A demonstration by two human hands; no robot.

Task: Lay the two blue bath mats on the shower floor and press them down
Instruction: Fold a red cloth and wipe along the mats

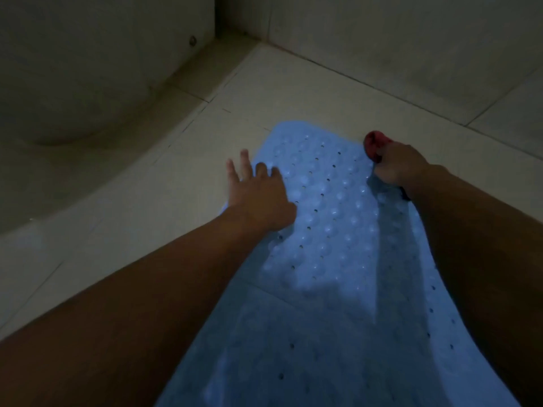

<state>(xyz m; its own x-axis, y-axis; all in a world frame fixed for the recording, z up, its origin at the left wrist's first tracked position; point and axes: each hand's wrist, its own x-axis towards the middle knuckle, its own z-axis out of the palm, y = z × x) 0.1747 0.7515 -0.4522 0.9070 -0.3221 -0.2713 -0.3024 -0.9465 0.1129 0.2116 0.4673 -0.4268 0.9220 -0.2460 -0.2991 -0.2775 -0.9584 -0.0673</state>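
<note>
Flat and open, our left hand [258,195] rests palm down on the left edge of the light blue rubber bath mat [329,224], with its fingers spread wide and holding nothing. Two of those fingers reach past the mat's edge, over the pale tiled shower floor [147,201]. Our right hand [396,165] is curled into a fist at the mat's far right corner. It squeezes a small red thing [373,146] that pokes out above the knuckles. We cannot tell what the red thing is, or if this hand also pinches the mat.

Between our two hands the blue mat lies flat on the floor. It has rows of little round bumps and small holes. It runs from our hands back toward us, between our bare arms. A faint edge crosses it nearer to us, so a second blue mat may lie there, but the dim light keeps us from telling.

Far off to the left of our left hand, a curved pale wall [88,83] rises from the floor. Beyond our right hand stands a tiled wall [411,39].
</note>
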